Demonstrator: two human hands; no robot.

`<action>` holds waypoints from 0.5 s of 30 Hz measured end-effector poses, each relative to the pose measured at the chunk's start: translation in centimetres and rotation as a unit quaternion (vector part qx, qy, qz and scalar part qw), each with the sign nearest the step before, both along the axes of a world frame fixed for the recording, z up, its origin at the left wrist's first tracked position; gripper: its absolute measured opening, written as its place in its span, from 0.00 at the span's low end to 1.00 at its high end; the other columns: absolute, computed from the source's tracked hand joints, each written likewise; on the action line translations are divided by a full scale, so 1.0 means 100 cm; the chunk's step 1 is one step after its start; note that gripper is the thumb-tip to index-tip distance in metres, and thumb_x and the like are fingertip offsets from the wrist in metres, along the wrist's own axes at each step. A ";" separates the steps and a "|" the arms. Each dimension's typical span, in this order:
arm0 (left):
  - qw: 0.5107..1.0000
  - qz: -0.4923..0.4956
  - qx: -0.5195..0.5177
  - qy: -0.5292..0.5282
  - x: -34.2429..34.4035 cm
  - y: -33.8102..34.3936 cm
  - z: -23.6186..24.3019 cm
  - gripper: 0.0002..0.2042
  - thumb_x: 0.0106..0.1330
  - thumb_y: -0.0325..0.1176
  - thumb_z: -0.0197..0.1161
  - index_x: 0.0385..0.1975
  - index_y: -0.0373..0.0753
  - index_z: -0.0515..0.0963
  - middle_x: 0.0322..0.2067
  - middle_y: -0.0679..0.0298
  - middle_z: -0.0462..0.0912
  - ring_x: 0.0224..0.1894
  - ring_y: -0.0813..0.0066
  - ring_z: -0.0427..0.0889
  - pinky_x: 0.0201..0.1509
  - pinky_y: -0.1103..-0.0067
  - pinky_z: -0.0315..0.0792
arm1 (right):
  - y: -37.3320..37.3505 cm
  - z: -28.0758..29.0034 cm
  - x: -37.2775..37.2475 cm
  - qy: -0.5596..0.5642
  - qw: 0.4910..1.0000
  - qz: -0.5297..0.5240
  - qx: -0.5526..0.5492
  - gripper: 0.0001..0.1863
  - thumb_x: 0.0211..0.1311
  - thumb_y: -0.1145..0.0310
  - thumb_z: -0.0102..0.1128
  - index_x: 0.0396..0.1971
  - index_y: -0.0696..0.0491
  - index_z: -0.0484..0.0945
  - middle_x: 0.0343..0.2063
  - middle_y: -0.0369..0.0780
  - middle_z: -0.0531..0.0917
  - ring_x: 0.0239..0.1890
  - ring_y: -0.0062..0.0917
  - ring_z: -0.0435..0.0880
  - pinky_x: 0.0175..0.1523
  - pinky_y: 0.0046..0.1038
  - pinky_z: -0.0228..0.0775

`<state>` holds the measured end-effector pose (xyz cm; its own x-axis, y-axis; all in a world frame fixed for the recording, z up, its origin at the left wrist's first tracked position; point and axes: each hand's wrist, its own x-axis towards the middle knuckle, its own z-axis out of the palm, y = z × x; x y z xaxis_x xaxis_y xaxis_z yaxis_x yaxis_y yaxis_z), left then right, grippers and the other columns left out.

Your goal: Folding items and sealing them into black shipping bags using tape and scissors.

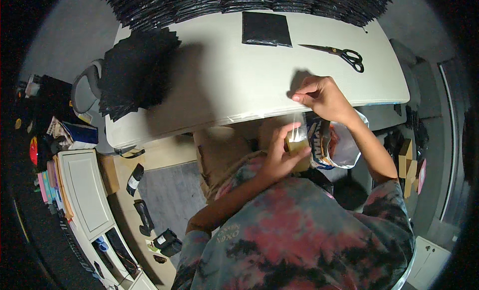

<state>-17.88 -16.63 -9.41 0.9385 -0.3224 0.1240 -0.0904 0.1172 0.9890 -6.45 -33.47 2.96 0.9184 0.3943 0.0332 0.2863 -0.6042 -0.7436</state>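
Observation:
Below the white table's front edge (234,116), my left hand (278,157) is closed around a clear plastic bag with yellowish contents (297,143). My right hand (324,98) pinches at the bag's narrow upper end, just over the table edge. Beside the bag hangs an open white plastic sack with dark print (349,147), partly behind my right forearm. Black-handled scissors (334,51) lie farther back on the table, and a flat black package (264,28) lies to their left.
A fanned pile of black packages (133,70) covers the table's left end, with long rows (234,0) along the back. A grey chair (84,93), a white cabinet (85,190) and black items on the floor are at my left. Cardboard pieces (406,165) stand at the right.

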 end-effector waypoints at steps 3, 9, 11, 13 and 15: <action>0.999 -0.018 -0.028 0.039 -0.001 -0.004 -0.004 0.33 0.62 0.38 0.76 0.65 0.39 0.67 0.57 0.53 0.69 0.62 0.58 0.69 0.67 0.67 0.65 | 0.006 0.003 0.001 -0.008 1.000 -0.013 -0.017 0.08 0.58 0.70 0.74 0.30 0.60 0.88 0.26 0.44 0.87 0.26 0.27 0.83 0.35 0.29 0.75; 0.999 -0.016 -0.012 0.025 -0.002 -0.003 0.004 0.34 0.63 0.40 0.75 0.66 0.41 0.67 0.58 0.52 0.68 0.62 0.58 0.69 0.68 0.67 0.65 | 0.006 0.009 0.003 0.007 0.998 -0.039 -0.057 0.11 0.56 0.68 0.76 0.27 0.62 0.87 0.24 0.46 0.87 0.24 0.28 0.84 0.34 0.30 0.76; 1.000 -0.013 -0.011 0.021 -0.001 -0.002 0.006 0.34 0.63 0.40 0.75 0.66 0.41 0.66 0.58 0.52 0.68 0.62 0.58 0.69 0.68 0.67 0.65 | 0.007 0.011 0.004 0.009 0.996 -0.043 -0.073 0.12 0.56 0.67 0.76 0.26 0.62 0.87 0.24 0.46 0.86 0.24 0.29 0.85 0.34 0.30 0.76; 1.000 -0.012 -0.013 0.018 -0.001 -0.003 0.008 0.33 0.63 0.40 0.75 0.66 0.41 0.66 0.57 0.52 0.67 0.62 0.58 0.69 0.67 0.67 0.65 | 0.007 0.012 0.005 0.005 0.995 -0.046 -0.090 0.14 0.55 0.65 0.77 0.25 0.62 0.86 0.22 0.46 0.86 0.24 0.29 0.84 0.34 0.31 0.76; 1.000 -0.008 -0.017 0.016 -0.001 -0.003 0.010 0.33 0.63 0.40 0.75 0.66 0.40 0.66 0.57 0.52 0.67 0.61 0.58 0.69 0.67 0.67 0.65 | 0.007 0.012 0.007 0.011 0.994 -0.041 -0.096 0.15 0.55 0.64 0.77 0.24 0.62 0.86 0.22 0.47 0.85 0.24 0.30 0.84 0.34 0.32 0.76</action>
